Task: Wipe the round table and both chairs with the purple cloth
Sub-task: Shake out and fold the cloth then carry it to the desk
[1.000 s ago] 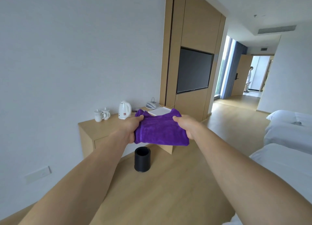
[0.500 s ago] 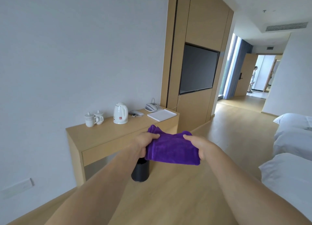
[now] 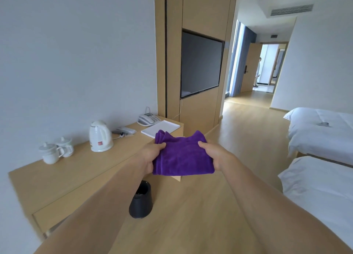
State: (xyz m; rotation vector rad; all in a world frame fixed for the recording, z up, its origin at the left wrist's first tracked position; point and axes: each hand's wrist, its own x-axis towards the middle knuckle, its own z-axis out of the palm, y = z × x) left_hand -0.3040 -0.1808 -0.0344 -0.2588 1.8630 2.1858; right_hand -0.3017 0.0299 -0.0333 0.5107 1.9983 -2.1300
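Note:
The folded purple cloth (image 3: 183, 155) hangs in the air in front of me, at about waist height, over the wooden floor. My left hand (image 3: 150, 154) grips its left edge, thumb on top. My right hand (image 3: 214, 154) grips its right edge the same way. Both arms are stretched forward. No round table and no chair is in view.
A long wooden desk (image 3: 63, 179) runs along the left wall with two white cups (image 3: 52, 152), a white kettle (image 3: 100, 136), a phone (image 3: 148, 118) and a white pad (image 3: 161, 128). A black bin (image 3: 141, 203) stands on the floor. Two white beds (image 3: 321, 135) lie at right. A person stands in the far doorway (image 3: 257, 72).
The view has moved forward along the desk and turned a little left. The cloth stays held between both hands, which sit slightly higher than half a second ago.

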